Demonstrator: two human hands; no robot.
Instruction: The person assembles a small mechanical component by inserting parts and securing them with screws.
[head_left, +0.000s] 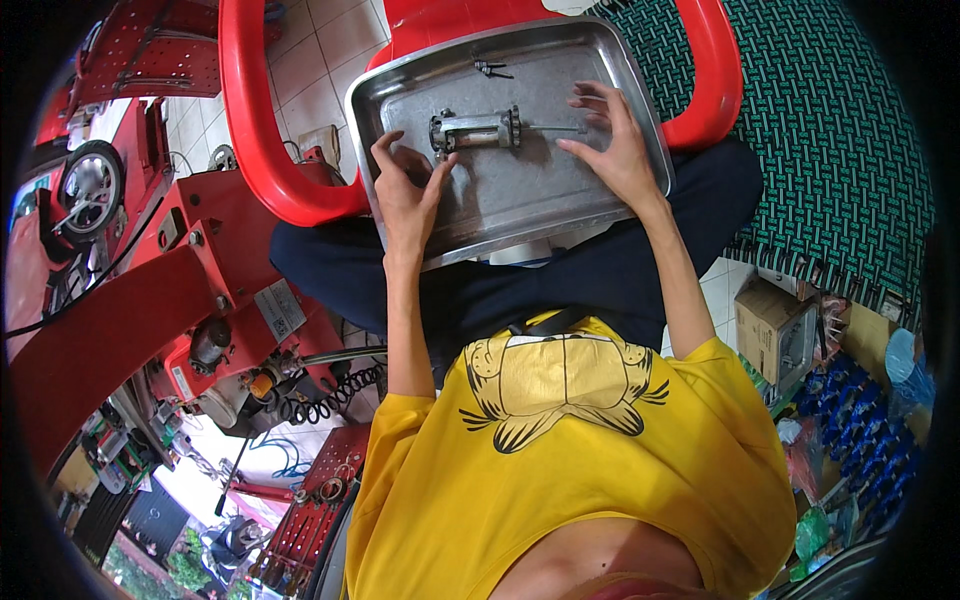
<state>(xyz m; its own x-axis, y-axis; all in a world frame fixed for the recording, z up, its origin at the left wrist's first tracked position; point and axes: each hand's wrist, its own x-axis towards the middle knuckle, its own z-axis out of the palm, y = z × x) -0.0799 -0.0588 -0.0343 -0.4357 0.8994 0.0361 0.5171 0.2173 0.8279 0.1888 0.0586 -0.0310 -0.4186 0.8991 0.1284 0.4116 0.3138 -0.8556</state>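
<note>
A metal cylinder-like assembly (475,131) with flanged, notched ends lies on its side in a shallow metal tray (500,238). From its right end a thin rod (552,127) sticks out toward my right hand (618,150). That hand is open, its thumb and fingers spread around the rod's tip, with a gap showing. My left hand (408,195) is at the assembly's left end, fingers curved and apart; the thumb is close to its lower edge, and I cannot tell whether it touches. Farther back in the tray lie some small dark metal pieces (490,69).
A red plastic chair (240,120) holds the tray in front of my crossed legs. Red workshop machinery (210,270) with a coiled black hose (335,395) stands at left. A green-and-black patterned mat (820,130) spreads at right, near a cardboard box (765,325) and blue coil springs (855,430).
</note>
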